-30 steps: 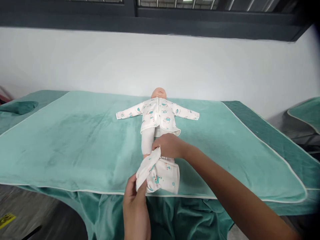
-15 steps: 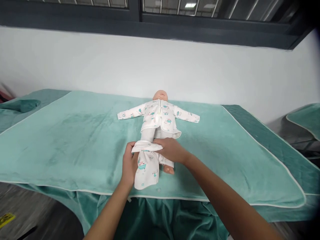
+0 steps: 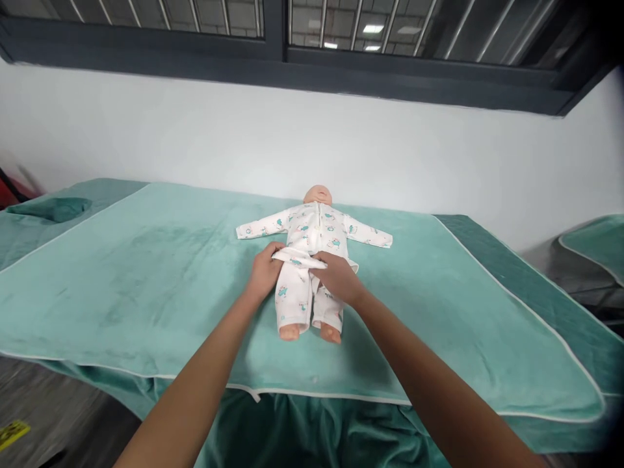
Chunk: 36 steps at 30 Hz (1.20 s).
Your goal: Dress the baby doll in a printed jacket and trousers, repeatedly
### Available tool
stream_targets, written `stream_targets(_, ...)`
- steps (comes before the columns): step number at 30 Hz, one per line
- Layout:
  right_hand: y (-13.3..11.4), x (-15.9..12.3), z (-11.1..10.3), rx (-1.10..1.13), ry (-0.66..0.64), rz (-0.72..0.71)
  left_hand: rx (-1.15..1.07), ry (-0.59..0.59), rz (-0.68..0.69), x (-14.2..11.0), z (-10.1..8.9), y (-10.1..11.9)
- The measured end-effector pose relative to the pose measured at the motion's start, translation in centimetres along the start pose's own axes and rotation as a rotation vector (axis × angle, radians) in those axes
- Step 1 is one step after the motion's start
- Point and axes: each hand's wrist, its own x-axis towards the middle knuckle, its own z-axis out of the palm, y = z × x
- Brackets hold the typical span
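Observation:
A baby doll [image 3: 318, 194] lies on its back, head toward the wall, arms stretched out sideways. It wears a white patterned jacket [image 3: 305, 227] with teal prints. White patterned pants [image 3: 291, 296] cover both legs, and the doll's feet [image 3: 289, 332] stick out of the cuffs. My left hand [image 3: 267, 265] grips the waistband at the doll's hip on the left side of the view. With my right hand [image 3: 336, 276] I pinch the same waistband near the middle. The band is stretched between my hands, just below the jacket hem.
A light green padded cover [image 3: 146, 279] with white piping lies under the doll on the bed. Behind it rises a white wall [image 3: 244, 143] below a dark window frame [image 3: 170, 55]. A folded green cloth [image 3: 51, 208] is at the far left.
Both hands have moved up the doll's legs, pulling the waistband toward the jacket hem. The pant leg on the left, bunched and hanging past the foot before, now covers the leg, and that foot shows.

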Motion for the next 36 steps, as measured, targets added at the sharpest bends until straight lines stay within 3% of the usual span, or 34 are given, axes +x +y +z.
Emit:
stream_targets(3,-0.5,-1.1,-1.1,0.164,-0.047,-0.026,-0.194,-0.162,-0.085,-0.5,-1.7,1.8)
stream_targets(5,-0.7,-1.5,-1.9,0.303,-0.011,-0.066,-0.324,-0.234,-0.078,-0.4,-2.6,3.1)
stream_targets(7,-0.9,-1.3,-2.3,0.380,0.099,-0.100,-0.347,-0.215,-0.083,0.2,-2.7,4.1)
stream_targets(9,-0.7,-0.7,-2.3,0.351,0.178,-0.115,-0.222,-0.179,-0.098,1.0,-2.0,4.5)
stream_targets(11,-0.2,0.1,-2.1,0.210,0.243,-0.169,-0.041,-0.212,-0.074,1.7,-1.1,4.4)
stream_targets(15,1.3,1.3,-1.8,-0.271,0.404,-0.285,0.238,-0.386,0.062,2.1,0.2,4.2)
stream_targets(18,1.7,1.8,-1.4,-0.564,0.326,-0.194,0.471,-0.422,0.109,2.2,0.7,4.7)
stream_targets(21,1.2,2.2,-0.6,-0.677,0.288,-0.138,0.745,-0.337,0.184,2.1,1.7,5.6)
stream_targets(24,0.8,2.9,-0.8,-0.481,0.307,-0.117,0.824,-0.235,0.223,2.1,2.7,6.1)
stream_targets(26,1.1,3.6,-2.1,-0.234,0.275,-0.089,0.643,-0.148,0.153,2.3,2.9,5.9)
stream_targets(28,2.1,4.0,-4.3,-0.060,0.250,-0.046,0.313,0.015,-0.020,2.7,2.3,5.2)
stream_targets(31,5.2,3.3,-8.5,0.034,0.344,0.052,-0.039,0.241,-0.255,3.1,0.2,3.1)
stream_targets(34,9.6,0.8,-12.1,0.029,0.466,0.205,-0.108,0.314,-0.386,2.7,-2.5,0.5)
stream_targets(36,11.9,-0.9,-13.1,-0.030,0.503,0.299,-0.114,0.347,-0.448,2.1,-3.6,-0.7)
